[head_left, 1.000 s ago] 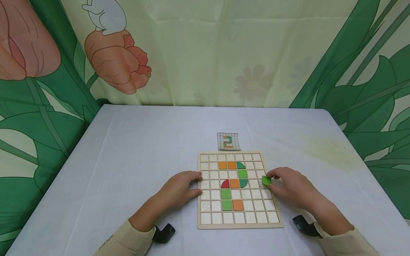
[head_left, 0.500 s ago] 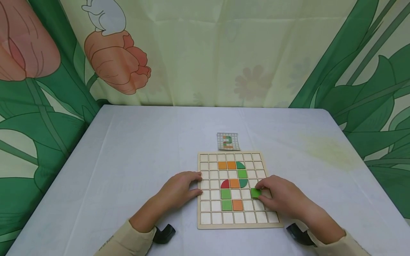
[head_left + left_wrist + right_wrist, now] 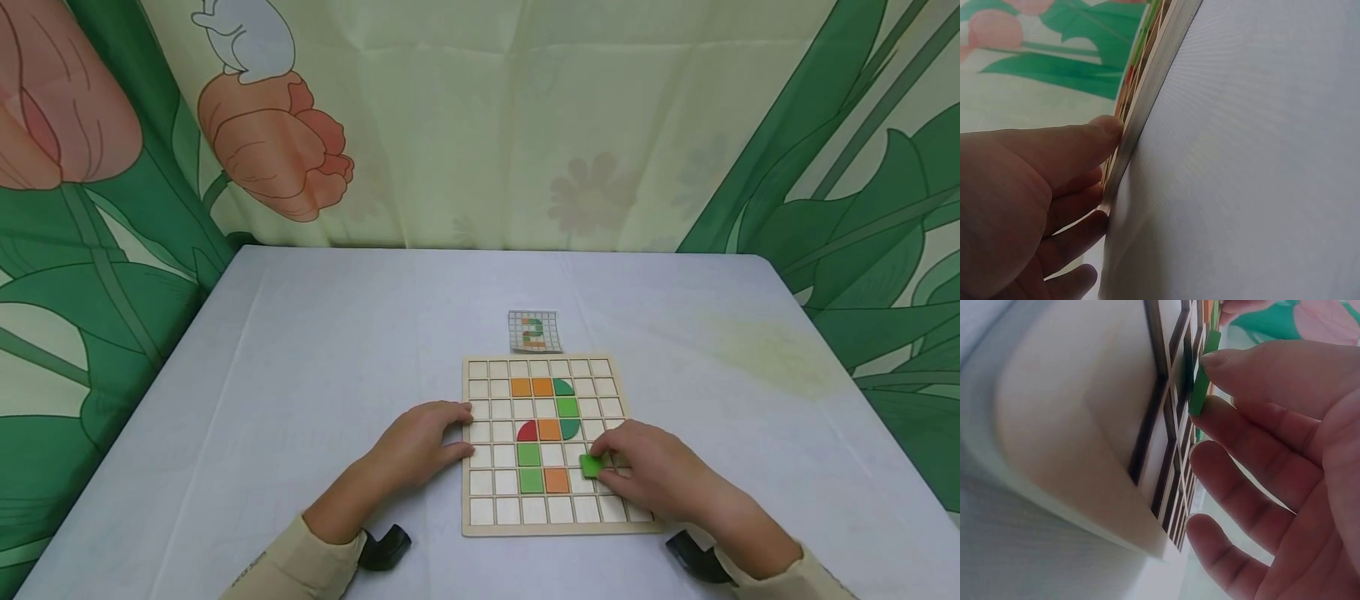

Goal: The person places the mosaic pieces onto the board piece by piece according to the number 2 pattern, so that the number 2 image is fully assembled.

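Observation:
A wooden grid board (image 3: 540, 530) lies on the table, with orange, green and red tiles set in several cells. My right hand (image 3: 660, 471) pinches a green square tile (image 3: 589, 466) between thumb and fingers, over the lower right part of the grid. An orange tile (image 3: 557, 481) sits in its cell just left of that green tile. In the right wrist view the held tile (image 3: 1205, 374) is tilted, close over the grid lines. At the board's left edge, my left hand (image 3: 420, 442) rests its thumb and fingertips; the left wrist view shows the thumb (image 3: 1107, 125) touching the edge.
Behind the board lies a small card (image 3: 534, 332) printed with a grid and a coloured figure. A white cloth (image 3: 345, 333) covers the table. Printed curtains hang behind and at the sides. Each wrist wears a black device (image 3: 384, 547).
My right hand has carried the green tile from beside the board's right edge leftward and nearer to me, over the grid. My left hand has stayed in place.

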`<state>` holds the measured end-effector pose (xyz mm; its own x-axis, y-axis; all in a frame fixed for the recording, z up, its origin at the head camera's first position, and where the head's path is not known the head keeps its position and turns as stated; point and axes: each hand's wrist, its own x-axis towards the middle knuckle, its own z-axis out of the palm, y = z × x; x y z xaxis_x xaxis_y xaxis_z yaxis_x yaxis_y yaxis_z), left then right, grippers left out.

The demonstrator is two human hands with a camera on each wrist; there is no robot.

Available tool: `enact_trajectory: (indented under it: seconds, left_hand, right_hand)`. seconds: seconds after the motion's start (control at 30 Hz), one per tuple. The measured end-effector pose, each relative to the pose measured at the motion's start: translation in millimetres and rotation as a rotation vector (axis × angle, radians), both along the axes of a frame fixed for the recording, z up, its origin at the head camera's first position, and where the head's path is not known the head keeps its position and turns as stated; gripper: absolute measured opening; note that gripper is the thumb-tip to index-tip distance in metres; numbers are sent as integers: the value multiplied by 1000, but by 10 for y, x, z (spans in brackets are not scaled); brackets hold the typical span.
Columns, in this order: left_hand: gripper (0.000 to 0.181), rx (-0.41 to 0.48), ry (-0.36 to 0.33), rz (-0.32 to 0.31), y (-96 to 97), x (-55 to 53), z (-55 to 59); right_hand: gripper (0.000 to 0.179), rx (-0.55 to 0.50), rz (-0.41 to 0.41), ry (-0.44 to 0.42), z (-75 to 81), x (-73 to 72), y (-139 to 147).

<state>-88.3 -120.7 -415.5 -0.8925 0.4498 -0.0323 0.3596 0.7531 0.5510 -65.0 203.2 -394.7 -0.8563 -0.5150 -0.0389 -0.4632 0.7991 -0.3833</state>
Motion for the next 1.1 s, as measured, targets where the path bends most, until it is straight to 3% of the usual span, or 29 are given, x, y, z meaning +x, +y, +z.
enact_trajectory:
  seconds: [0.27, 1.1]
  left_hand:
    - [37, -5, 6, 1, -4, -7, -3]
    - [35, 22, -7, -4, -8, -14, -14]
  right_hand:
    - [16, -9, 57, 43, -6, 28, -3]
    - [15, 43, 110, 30, 37, 92, -81]
